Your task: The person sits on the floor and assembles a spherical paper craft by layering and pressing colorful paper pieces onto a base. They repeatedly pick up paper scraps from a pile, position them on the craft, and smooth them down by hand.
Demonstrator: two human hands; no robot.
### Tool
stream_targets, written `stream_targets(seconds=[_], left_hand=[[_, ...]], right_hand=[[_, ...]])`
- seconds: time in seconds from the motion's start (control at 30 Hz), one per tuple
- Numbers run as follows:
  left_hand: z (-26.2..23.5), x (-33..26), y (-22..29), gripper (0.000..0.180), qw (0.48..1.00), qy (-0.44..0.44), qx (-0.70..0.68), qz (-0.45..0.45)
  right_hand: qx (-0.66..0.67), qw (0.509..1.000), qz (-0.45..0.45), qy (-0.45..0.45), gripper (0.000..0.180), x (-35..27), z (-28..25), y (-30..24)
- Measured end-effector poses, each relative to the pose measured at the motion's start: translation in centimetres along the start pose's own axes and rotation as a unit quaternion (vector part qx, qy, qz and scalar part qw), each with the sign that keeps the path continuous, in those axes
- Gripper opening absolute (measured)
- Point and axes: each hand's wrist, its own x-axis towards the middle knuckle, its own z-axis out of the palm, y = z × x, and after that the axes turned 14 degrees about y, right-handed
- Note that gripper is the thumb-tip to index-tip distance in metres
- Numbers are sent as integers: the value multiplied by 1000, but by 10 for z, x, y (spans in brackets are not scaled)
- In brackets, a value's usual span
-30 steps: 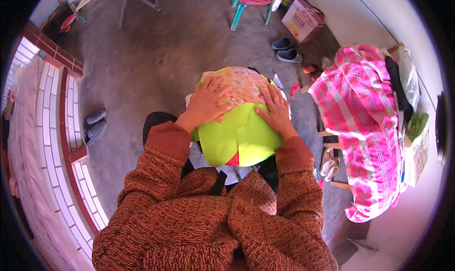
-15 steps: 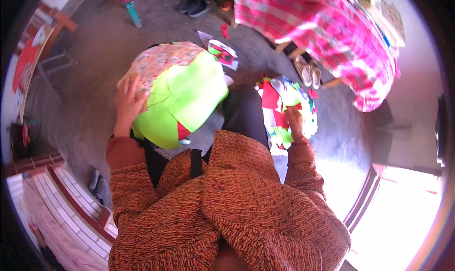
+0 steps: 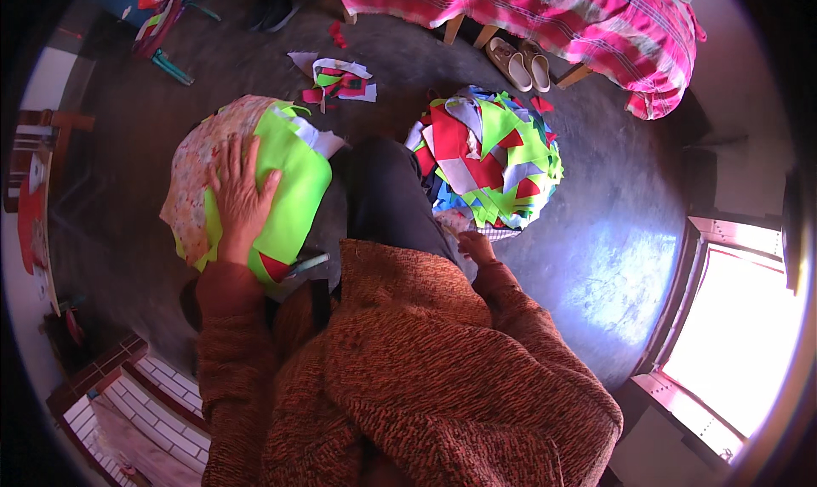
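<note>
My left hand [image 3: 241, 199] lies flat with its fingers spread on bright green cloth [image 3: 294, 176], next to floral cloth [image 3: 200, 163] covering the far left of the same rounded stack. A small red corner of cloth [image 3: 274, 268] shows at the stack's near edge. To the right, a heap of cut fabric scraps [image 3: 494, 159] in green, red, grey and blue sits on the floor, with checkered cloth [image 3: 500, 232] under its near rim. My right hand [image 3: 477, 247] is at that rim, fingers curled; what they hold, if anything, is too small to make out.
More scraps [image 3: 342, 83] lie on the floor ahead. Beige shoes [image 3: 519, 65] stand under a table or bed draped in pink plaid cloth [image 3: 528, 6]. Dark shoes [image 3: 277, 10] and a green-legged stool [image 3: 173, 67] are farther back. A pale bar [image 3: 309, 264] juts out beside the green stack.
My left hand has slid from the stack's left side onto the green cloth. The right hand has come off the scrap heap's top to its near rim. The view has shifted.
</note>
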Motion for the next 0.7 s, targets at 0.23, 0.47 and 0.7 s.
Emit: stream_targets(seconds=[0.23,0.47,0.7], left_hand=[[-1,10,8,63,999,-6,-31,-2],[-14,10,11,64,999,-30,-36,-17],[-14,20,14,65,996,-60,-53,-27]], right_hand=[[-137,946,-248,159,20,102,4,27],[-130,920,-243,280,30,101,6,-86],[-213,869,-237,379,59,141,0,-142]])
